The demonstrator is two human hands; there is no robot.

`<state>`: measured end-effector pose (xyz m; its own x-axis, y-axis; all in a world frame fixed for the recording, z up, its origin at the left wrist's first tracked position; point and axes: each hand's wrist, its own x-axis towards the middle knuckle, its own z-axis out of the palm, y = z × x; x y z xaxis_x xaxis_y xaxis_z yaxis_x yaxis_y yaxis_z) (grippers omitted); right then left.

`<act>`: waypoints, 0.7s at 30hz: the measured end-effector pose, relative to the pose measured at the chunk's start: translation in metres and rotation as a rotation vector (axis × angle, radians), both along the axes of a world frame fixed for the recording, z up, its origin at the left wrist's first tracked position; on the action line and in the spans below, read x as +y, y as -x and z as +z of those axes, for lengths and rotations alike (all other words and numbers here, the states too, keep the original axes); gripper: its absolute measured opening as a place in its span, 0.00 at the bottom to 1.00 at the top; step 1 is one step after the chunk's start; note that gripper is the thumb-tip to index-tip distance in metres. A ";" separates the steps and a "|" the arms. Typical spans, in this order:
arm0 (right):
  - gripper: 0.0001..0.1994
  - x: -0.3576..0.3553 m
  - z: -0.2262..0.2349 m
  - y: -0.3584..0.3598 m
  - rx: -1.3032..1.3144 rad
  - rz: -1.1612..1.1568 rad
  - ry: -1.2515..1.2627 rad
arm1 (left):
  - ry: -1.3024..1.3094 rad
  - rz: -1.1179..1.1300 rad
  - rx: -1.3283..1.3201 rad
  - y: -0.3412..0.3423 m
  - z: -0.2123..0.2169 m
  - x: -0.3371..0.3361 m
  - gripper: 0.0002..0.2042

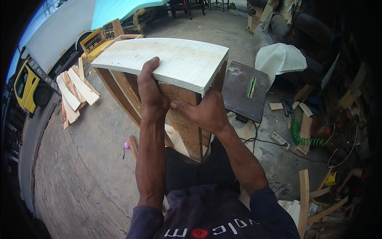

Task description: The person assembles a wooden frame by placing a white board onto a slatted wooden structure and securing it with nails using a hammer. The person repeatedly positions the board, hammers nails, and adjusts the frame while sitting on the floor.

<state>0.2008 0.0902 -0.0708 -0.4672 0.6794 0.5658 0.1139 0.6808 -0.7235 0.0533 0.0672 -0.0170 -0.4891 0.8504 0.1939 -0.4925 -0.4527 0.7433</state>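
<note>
In front of me stands a wooden frame (185,129) of rough brown timbers, with a pale, slightly curved board (167,59) across its top. My left hand (152,93) is closed on the near edge of this board, its thumb lying on the upper face and its other fingers hidden below. Just under the board's right corner, my right hand (209,113) wraps round the upper part of the frame. Its thumb points left across the front timber, and the remaining fingers are out of sight behind the wood.
To the right sits a dark square worktable (243,93) with a green-edged slot. A power strip (279,140), cables and a green coiled hose (297,134) lie beyond. Loose planks (77,89) are piled at left, a pink tape measure (126,145) nearer, and wood offcuts (304,195) at lower right.
</note>
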 end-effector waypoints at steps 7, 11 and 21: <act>0.62 -0.018 0.002 0.020 0.025 0.485 0.471 | 0.025 0.044 0.056 0.027 -0.011 -0.028 0.32; 0.61 -0.012 0.002 0.040 0.217 0.574 0.474 | 0.069 0.030 0.098 0.037 -0.004 -0.041 0.34; 0.45 0.001 -0.005 0.042 0.253 0.509 0.398 | 0.079 0.023 -0.066 0.033 0.009 -0.030 0.37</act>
<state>0.1589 0.0907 -0.0761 -0.6697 0.5891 0.4522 -0.3541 0.2819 -0.8917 0.0207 0.0376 -0.0079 -0.5183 0.8501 0.0933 -0.5315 -0.4057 0.7436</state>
